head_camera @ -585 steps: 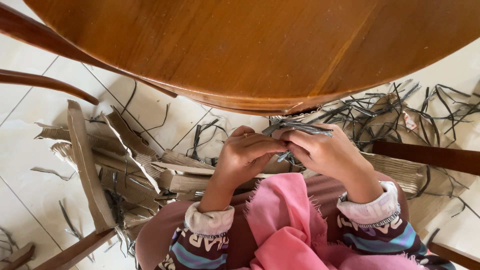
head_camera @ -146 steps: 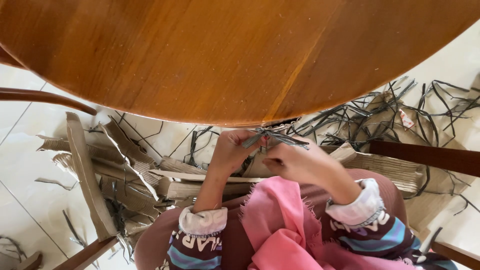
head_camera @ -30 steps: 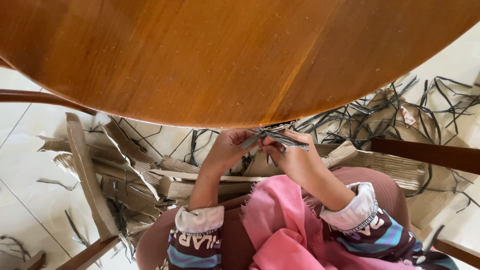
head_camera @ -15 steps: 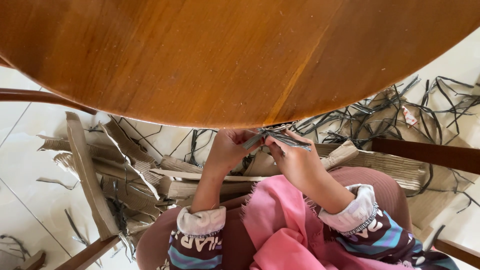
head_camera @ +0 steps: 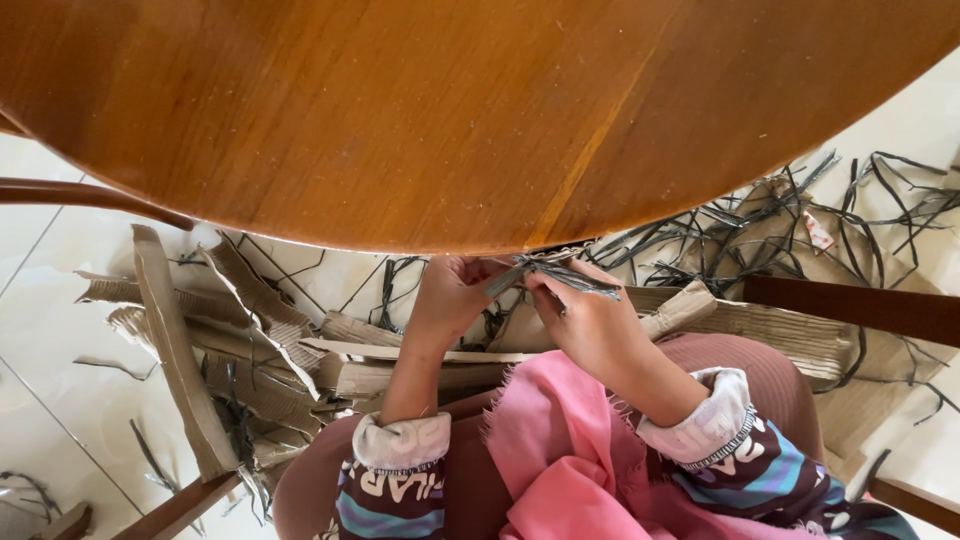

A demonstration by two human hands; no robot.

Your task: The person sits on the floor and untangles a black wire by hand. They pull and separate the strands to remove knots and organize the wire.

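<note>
Head view, looking straight down past the rim of a round wooden surface [head_camera: 450, 110] that fills the upper frame from 9 to 3 o'clock.

Both hands sit just below the rim, near frame centre. Left hand [head_camera: 447, 297]: fingers curled closed around the near end of a small bundle of thin dark grey strips [head_camera: 553, 276]. Right hand [head_camera: 588, 320]: closed as well, thumb and fingers pinching the same bundle from the 3 o'clock side. The bundle lies roughly level between the two hands, its free end poking out toward 3 o'clock over the right knuckles. Bundle close to the rim; contact with it cannot be told.

Sleeves: patterned, multicoloured, with pale ribbed cuffs. Pink cloth [head_camera: 560, 470] with frayed edge draped over the lap at 6 o'clock.

Floor: pale tiles [head_camera: 40, 330]. Torn corrugated cardboard pieces [head_camera: 250, 340] heaped at 8 to 9 o'clock of the hands, more cardboard at 3 o'clock. Loose dark strips [head_camera: 800, 215] scattered at 2 o'clock over the cardboard. Dark wooden chair parts [head_camera: 850, 305] at 3 o'clock
</note>
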